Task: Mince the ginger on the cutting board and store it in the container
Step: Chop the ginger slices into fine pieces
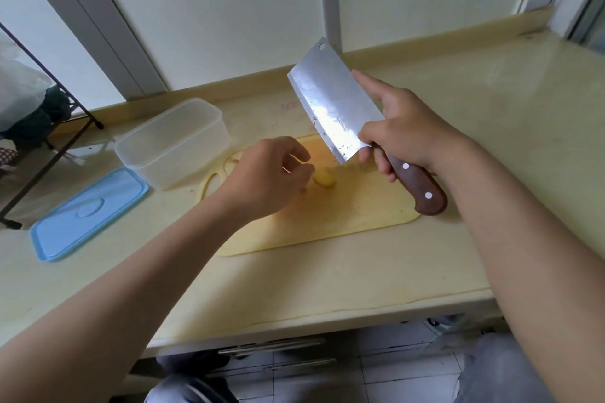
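Ginger (pixel 324 180) sits near the middle of the cutting board (pixel 327 229), one small pale-yellow piece, and everything hinges on how it lies to the blade. The right hand (pixel 406 137) is wrapped firmly round the wooden handle of the cleaver (pixel 330 101), forefinger stretched along the back of the blade. The steel is lifted clear of the board, tilted, its edge facing down and left. The ginger lies below and just left of the blade's heel, so the cut has to come down and leftward from here. The piece's long axis looks to run roughly across the board with a slight slant, though it is small and soft in focus.

The left hand (pixel 268 180) is the nearer one, fingers curled at the ginger's left end; whether they pinch it or only hover, I cannot tell. My read is that this hand steadies the piece before the edge drops, and the knuckles need to be clear of the steel.

Off to the left, the clear container (pixel 173 144) stands open just beside the board's corner, its blue lid (pixel 88 216) flat on the pale counter (pixel 491 173). Behind runs a window ledge (pixel 425 39); a dark metal rack (pixel 49 154) stands far left.
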`<state>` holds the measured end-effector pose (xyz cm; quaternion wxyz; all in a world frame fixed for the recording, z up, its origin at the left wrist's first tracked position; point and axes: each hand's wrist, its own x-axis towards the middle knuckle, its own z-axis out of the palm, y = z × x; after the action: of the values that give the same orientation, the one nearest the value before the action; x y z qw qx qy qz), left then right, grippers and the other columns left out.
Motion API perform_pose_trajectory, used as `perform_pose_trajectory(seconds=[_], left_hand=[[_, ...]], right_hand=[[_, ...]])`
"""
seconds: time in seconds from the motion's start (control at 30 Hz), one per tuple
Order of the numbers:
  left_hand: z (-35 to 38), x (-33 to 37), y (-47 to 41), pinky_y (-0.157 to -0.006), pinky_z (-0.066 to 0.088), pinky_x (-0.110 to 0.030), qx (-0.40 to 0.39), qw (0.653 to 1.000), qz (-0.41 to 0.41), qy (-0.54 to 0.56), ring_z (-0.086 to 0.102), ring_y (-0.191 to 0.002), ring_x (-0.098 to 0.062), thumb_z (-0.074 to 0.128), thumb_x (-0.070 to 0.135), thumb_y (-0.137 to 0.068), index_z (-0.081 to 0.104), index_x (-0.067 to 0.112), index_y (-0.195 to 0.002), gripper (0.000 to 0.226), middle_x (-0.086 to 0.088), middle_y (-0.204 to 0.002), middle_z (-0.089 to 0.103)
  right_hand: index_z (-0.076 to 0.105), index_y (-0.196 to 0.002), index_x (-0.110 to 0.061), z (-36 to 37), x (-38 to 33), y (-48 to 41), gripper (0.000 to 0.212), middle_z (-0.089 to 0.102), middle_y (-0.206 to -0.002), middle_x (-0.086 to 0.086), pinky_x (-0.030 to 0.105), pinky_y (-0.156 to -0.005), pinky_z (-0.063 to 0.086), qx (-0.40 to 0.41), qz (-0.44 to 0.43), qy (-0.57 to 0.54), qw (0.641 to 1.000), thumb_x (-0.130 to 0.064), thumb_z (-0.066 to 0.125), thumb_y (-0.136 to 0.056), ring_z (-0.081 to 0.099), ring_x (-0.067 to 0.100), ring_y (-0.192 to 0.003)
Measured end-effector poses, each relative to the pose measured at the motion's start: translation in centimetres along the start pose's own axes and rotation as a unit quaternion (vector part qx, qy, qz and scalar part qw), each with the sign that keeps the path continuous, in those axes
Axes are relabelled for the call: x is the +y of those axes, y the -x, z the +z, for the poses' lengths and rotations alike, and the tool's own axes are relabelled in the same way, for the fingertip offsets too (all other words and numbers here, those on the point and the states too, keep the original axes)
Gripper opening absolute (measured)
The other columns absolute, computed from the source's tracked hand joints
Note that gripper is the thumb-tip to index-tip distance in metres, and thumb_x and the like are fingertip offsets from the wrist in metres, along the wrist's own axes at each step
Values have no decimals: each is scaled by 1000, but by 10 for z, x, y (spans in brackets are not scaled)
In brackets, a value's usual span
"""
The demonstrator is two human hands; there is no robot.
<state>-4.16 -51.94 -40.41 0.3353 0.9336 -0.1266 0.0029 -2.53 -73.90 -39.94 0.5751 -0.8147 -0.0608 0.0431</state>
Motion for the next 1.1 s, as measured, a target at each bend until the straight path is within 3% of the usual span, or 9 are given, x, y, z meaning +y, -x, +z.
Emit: perform_pose_trajectory(seconds=[0.13,0.23,0.37,0.67,0.83,1.1], left_hand=[[-4,-6,-2,-66,44,-10,5,990,77,-119,61,-73,-5,65,17,-93,72,17,-103,12,15,-83,65],[2,-14,0,-75,49,-24,-36,975,154,-157,64,-83,-15,68,18,-90,74,14,-105,17,0,-97,69],[18,-16,-1,-75,53,-37,-22,964,193,-180,61,-84,-22,62,31,-88,73,7,-98,28,-7,-93,66],[28,-15,-11,-67,52,-40,-10,951,235,-202,58,-79,-31,47,23,-91,70,8,-90,28,-10,-90,61],[23,-16,-3,-72,53,-33,-59,930,331,-148,65,-83,-27,56,12,-93,74,7,-99,20,-9,-105,65],[21,-28,2,-74,54,-34,-41,925,357,-123,65,-83,-27,59,15,-95,77,6,-102,21,-10,-101,67]], right_hand=[[21,-161,-50,-1,1,-2,93,69,-58,9,36,-45,50,3,4,7,1000,4,46,-89,57,31,-50],[21,-160,-51,0,-1,-1,94,71,-68,18,37,-45,50,4,4,14,1000,5,45,-88,56,31,-48],[21,-160,-52,0,-1,-1,94,70,-72,21,37,-45,51,9,7,20,1000,5,44,-88,57,30,-48],[20,-161,-50,-5,-3,0,94,69,-73,21,36,-45,50,21,17,31,999,4,43,-88,54,25,-43],[20,-161,-49,-4,-4,2,93,69,-72,20,36,-45,50,24,16,37,999,4,43,-88,54,25,-42],[25,-159,-53,-3,-5,3,93,69,-66,14,36,-44,51,13,25,70,997,3,44,-88,54,26,-44]])
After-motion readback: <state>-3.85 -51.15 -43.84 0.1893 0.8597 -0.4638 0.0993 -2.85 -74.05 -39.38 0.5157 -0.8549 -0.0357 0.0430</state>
